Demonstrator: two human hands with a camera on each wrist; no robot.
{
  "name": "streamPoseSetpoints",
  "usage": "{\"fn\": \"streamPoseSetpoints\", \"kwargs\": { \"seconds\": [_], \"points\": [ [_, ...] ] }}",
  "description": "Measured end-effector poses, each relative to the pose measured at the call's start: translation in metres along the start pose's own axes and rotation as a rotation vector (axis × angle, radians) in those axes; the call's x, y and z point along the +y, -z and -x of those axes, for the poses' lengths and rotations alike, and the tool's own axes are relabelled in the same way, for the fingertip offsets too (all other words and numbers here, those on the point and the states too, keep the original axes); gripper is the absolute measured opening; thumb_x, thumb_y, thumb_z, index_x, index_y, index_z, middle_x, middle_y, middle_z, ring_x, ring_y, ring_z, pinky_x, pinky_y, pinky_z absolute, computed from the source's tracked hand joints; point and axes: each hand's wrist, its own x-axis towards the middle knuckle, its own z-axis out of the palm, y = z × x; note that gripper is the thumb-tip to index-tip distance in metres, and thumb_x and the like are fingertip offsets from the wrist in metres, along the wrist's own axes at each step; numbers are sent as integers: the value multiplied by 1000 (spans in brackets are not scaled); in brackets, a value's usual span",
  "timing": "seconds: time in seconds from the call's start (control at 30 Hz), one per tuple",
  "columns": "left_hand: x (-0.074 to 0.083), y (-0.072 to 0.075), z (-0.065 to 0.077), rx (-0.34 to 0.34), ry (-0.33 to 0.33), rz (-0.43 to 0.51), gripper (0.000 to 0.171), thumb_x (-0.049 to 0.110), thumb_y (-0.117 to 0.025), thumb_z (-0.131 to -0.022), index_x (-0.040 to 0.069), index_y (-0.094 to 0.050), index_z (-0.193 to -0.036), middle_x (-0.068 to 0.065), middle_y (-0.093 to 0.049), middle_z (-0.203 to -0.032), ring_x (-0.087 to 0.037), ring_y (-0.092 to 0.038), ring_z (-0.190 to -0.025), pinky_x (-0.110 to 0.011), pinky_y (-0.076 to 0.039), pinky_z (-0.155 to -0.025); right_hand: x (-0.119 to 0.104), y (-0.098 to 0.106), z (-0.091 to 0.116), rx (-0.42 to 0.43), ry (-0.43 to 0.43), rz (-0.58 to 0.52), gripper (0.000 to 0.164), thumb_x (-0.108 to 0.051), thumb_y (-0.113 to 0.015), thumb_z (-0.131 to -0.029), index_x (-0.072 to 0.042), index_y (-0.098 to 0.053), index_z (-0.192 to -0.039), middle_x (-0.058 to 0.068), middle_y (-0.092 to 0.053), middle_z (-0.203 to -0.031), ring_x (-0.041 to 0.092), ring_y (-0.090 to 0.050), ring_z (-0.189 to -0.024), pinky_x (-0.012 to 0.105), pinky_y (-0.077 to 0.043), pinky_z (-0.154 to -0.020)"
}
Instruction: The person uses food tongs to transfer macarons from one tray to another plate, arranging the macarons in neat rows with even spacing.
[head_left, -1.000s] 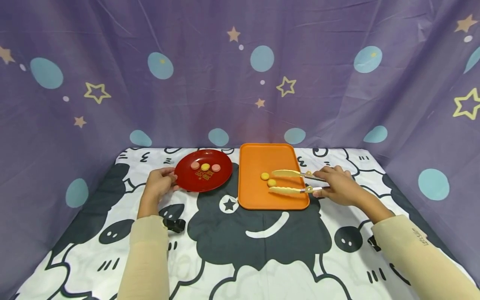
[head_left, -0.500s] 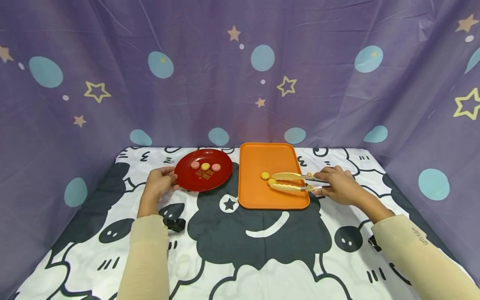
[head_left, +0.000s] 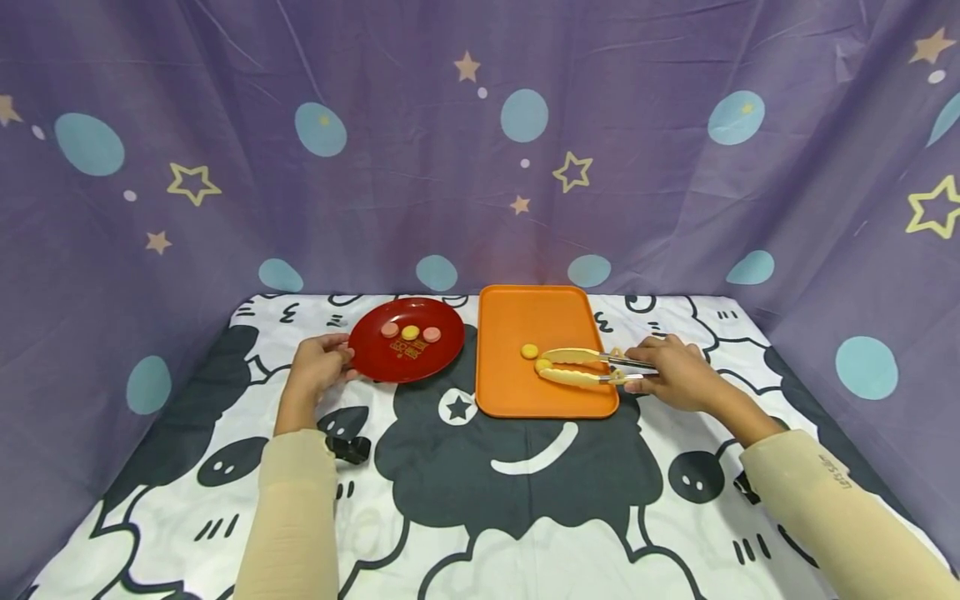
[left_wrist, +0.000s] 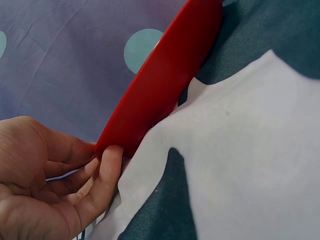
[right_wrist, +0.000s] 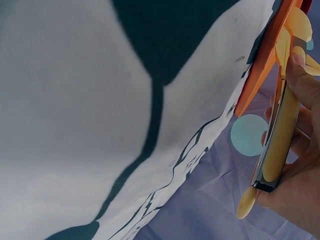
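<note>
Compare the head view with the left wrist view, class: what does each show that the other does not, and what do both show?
Only the head view shows the right hand holding tongs, the orange tray with two yellow discs, and the gold marking on the red plate.

Only the left wrist view shows the plate's underside, plain red.

Both show the left hand pinching the plate's edge, the patterned cloth and the purple curtain.

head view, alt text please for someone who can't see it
A person's right hand holds tongs, tips by one of two yellow discs on an orange tray. The left hand grips a red plate holding two pink discs and one yellow disc.
</note>
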Motion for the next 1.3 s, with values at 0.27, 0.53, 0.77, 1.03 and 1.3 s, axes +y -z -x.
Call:
{"fn": "streamPoseSetpoints", "kwargs": {
  "seconds": [0.27,0.53,0.77,1.03,1.3],
  "points": [
    [1,-1,1,0,-3,-6,47,4,-50,-104,0,-47,-150,-17,-52,-129,-17,-63,-88,-25,-61,-73,3,-2,1,27,10,2,58,-36,-81,-88,-4,-67,-135,15,-65,-126,35,-54,-104,41,-36,-70],
    [1,-2,2,-3,7,-10,47,4,-50,-104,1,-47,-151,-17,-52,-131,-17,-63,-88,-25,-61,-73,2,1,0,49,18,-4,58,-35,-82,-88,-5,-67,-135,14,-66,-126,32,-53,-101,39,-34,-69],
    [0,-1,1,-7,-2,-12,47,4,-49,-104,0,-46,-151,-18,-51,-133,-16,-64,-87,-25,-61,-73,-1,8,-6,65,40,15,57,-36,-81,-89,-7,-66,-136,13,-66,-127,31,-53,-101,40,-35,-70],
    [-1,-1,0,-12,-36,-3,48,1,-50,-102,-3,-47,-149,-17,-53,-129,-12,-63,-82,-26,-61,-71,-11,16,-13,80,59,16,56,-34,-82,-88,-7,-67,-135,11,-66,-125,30,-52,-100,41,-34,-71],
    [0,-1,1,-20,-18,-26,49,4,-50,-104,0,-44,-152,-19,-50,-137,-19,-62,-94,-26,-61,-74,-20,24,-23,86,71,8,56,-36,-80,-89,-9,-66,-137,10,-65,-126,30,-52,-103,42,-33,-72]
  ]
}}
